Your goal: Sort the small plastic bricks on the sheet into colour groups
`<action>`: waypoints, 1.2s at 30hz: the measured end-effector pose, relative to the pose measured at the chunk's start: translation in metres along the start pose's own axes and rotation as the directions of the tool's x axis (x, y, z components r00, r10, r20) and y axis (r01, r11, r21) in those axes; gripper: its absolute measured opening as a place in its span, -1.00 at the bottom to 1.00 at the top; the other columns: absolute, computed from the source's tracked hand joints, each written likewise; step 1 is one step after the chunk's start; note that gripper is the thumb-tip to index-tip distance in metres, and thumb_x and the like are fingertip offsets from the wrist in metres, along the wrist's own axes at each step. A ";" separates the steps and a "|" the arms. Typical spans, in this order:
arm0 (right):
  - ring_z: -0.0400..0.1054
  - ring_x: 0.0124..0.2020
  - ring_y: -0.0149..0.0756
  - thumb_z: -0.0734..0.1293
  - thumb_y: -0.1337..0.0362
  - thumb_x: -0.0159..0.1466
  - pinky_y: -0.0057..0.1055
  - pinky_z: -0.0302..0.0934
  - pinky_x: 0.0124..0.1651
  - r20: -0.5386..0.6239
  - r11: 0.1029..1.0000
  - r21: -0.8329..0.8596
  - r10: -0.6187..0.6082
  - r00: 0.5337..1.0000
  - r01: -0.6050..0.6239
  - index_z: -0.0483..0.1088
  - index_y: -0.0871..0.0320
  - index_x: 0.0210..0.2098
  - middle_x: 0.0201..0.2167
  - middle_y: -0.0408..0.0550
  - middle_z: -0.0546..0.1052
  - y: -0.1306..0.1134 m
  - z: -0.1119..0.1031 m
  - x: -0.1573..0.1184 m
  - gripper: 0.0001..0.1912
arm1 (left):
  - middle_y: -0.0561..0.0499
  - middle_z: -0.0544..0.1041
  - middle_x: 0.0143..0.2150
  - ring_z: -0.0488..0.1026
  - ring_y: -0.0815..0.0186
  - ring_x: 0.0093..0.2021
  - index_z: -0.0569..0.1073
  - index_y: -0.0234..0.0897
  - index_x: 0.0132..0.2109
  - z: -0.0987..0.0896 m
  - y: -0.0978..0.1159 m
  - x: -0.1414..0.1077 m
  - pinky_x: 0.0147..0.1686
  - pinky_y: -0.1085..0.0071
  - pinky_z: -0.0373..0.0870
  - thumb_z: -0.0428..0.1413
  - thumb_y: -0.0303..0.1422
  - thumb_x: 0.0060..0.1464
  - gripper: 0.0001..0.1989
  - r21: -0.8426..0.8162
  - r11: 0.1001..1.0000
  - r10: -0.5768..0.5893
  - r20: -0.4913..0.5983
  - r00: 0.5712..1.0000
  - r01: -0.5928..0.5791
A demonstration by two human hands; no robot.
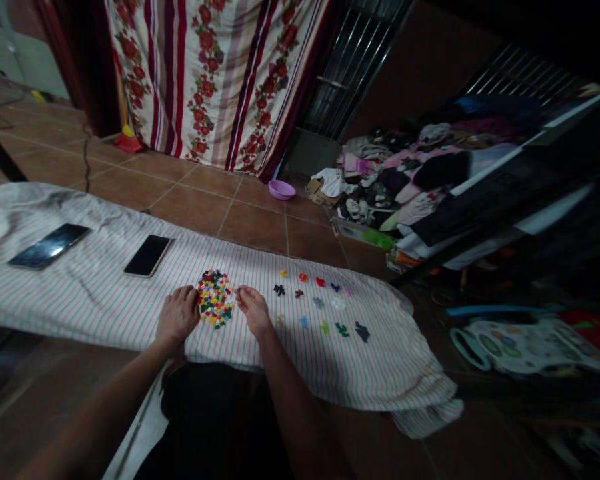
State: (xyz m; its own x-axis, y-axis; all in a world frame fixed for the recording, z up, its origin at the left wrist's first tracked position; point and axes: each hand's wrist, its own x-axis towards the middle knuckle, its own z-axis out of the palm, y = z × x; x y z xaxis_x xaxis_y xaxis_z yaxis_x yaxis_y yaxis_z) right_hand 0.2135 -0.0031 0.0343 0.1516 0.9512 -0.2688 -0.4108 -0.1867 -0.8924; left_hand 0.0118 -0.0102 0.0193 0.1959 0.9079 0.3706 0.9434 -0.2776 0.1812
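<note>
A mixed pile of small coloured pieces (216, 303) lies on the striped cloth (205, 250). My left hand (179, 312) rests palm down at the pile's left edge, fingers loosely bent and nothing visible in them. Just right of the pile, my right hand (253, 309) pinches a small dark piece (239, 291), too small to make out further. Beyond it, pieces sit in little groups by colour: a black group (279, 290), a red group (320, 283), a white group (338, 303), a dark green group (341, 329) and a dark grey group (363, 331), among several others.
Left of the pile lie a phone (148, 255) and a larger dark-screened device (50, 246). On the tiled floor beyond are a purple basin (282, 190) and a red broom (129, 141) by a flowered curtain (205, 80). Heaped clothes (405, 173) fill the right side.
</note>
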 end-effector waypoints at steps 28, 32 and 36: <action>0.34 -0.40 -0.42 0.52 0.11 -0.12 -0.44 0.24 -0.29 -0.121 0.997 0.030 -0.065 0.991 0.069 0.48 0.13 -0.33 -0.38 -0.10 0.51 -0.031 -0.058 -0.030 -0.62 | -0.20 0.46 0.00 0.36 0.05 -0.02 0.39 -0.31 -0.05 -0.001 -0.001 0.000 -0.12 0.14 0.29 -0.08 -0.37 0.12 -0.71 -0.019 1.000 0.011 -0.004 1.000 -0.011; 0.35 -0.39 -0.38 0.51 0.15 -0.16 -0.40 0.25 -0.28 -0.206 0.991 -0.043 -0.135 0.969 0.129 0.48 0.13 -0.37 -0.43 -0.11 0.51 -0.034 -0.079 -0.021 -0.64 | -0.19 0.47 0.00 0.37 0.05 -0.04 0.40 -0.29 -0.07 -0.002 0.000 0.001 -0.12 0.14 0.29 -0.09 -0.38 0.12 -0.72 -0.018 1.000 0.010 -0.006 1.000 -0.010; 0.35 -0.44 -0.35 0.45 0.15 -0.11 -0.38 0.23 -0.32 -0.247 0.939 -0.298 -0.248 0.937 0.170 0.48 0.12 -0.38 -0.51 -0.15 0.49 -0.041 -0.101 -0.006 -0.70 | -0.20 0.47 -0.01 0.37 0.04 -0.04 0.40 -0.28 -0.06 -0.004 0.001 0.001 -0.13 0.13 0.30 -0.08 -0.38 0.11 -0.72 -0.038 0.999 0.005 0.000 1.000 -0.005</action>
State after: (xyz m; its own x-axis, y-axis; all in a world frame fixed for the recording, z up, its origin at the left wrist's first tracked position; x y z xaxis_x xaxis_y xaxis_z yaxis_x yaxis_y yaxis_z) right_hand 0.3200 -0.0260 0.0358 0.4659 0.8766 -0.1203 -0.0924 -0.0870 -0.9919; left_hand 0.0123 -0.0110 0.0232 0.2002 0.9065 0.3716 0.9316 -0.2936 0.2144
